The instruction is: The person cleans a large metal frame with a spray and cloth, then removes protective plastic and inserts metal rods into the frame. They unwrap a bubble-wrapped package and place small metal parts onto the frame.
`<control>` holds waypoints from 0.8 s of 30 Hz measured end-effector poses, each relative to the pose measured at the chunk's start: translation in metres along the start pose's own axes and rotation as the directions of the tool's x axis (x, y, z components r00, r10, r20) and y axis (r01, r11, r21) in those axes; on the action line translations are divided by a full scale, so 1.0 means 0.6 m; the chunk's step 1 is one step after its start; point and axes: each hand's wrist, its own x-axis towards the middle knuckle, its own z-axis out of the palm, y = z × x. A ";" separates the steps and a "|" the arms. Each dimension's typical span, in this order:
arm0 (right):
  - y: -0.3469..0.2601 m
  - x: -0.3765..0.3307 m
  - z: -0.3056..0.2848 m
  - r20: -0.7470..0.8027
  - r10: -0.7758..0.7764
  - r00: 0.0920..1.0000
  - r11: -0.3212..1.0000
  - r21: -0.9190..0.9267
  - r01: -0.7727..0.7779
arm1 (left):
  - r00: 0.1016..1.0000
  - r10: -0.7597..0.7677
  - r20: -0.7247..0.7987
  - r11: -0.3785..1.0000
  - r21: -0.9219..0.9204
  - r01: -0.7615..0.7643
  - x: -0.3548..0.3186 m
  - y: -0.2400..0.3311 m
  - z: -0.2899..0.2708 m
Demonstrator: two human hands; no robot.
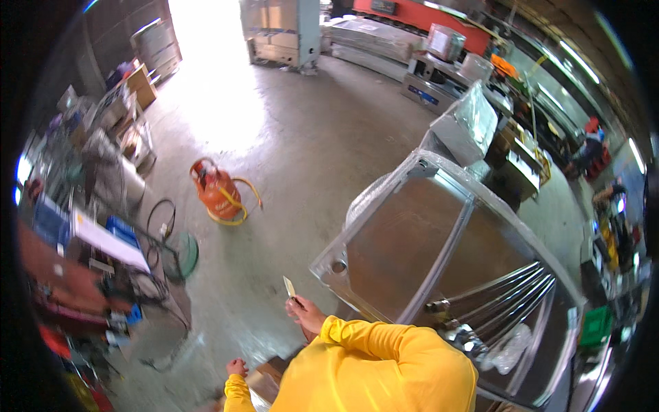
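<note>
Hands: our right hand (305, 314), low centre of the frame, is closed around a small blade (289, 286) that points up; our left hand (237, 367), lower left of it, is curled and we cannot tell whether it holds anything.
Blade: just left of the steel unit (439, 247), beside its near corner and not touching it.
Steel unit: large, wrapped in clear film, filling the right centre of the frame.
Floor: bare concrete (288, 137) across the middle, with an orange gas cylinder (216, 191) and yellow hose at centre left.
Left edge: cluttered shelves and cables.
Risk: we judge the blade could slip off the film and nick the steel, or swing toward our left hand, if pushed hard at that corner.
</note>
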 end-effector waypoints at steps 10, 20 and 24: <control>-0.200 0.553 -0.088 -0.502 0.151 0.851 0.881 0.458 0.114 | 0.915 0.266 0.303 0.924 0.189 -0.332 0.282 0.760 0.116; -0.466 0.627 -0.402 -0.854 0.130 0.504 0.559 0.483 0.674 | 0.813 0.022 0.581 0.791 0.487 -0.369 0.522 1.197 0.440; -0.474 0.630 -0.500 -0.947 0.311 0.084 0.663 0.279 0.695 | 0.567 0.080 0.820 0.873 0.217 -0.437 0.638 1.430 0.698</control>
